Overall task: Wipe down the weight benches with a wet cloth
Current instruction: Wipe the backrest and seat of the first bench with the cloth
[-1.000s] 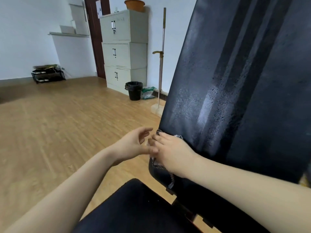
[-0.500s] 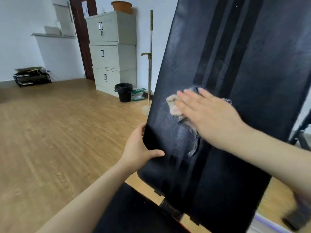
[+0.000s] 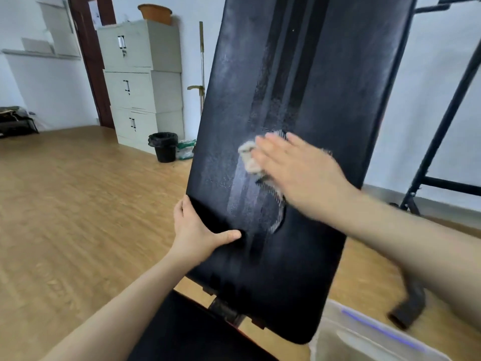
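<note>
The black padded backrest (image 3: 299, 74) of a weight bench stands steeply inclined in front of me, with wet streaks down its middle. My right hand (image 3: 296, 173) lies flat with straight fingers on a pale cloth (image 3: 248, 158), pressing it against the pad; most of the cloth is hidden under the palm. My left hand (image 3: 195, 230) grips the backrest's lower left edge, thumb across the front. The black seat pad (image 3: 187, 332) lies below at the bottom of the view.
A translucent plastic tub (image 3: 364, 340) stands at the bottom right. A black metal rack frame (image 3: 437, 142) stands right of the bench. Stacked grey cabinets (image 3: 140, 82), a black bin (image 3: 164, 147) and a mop pole (image 3: 201, 63) line the back wall. Wood floor spreads left.
My right hand has swept the cloth from the backrest's bottom left corner up toward its middle. My left hand moved from beside the cloth to gripping the pad's left edge.
</note>
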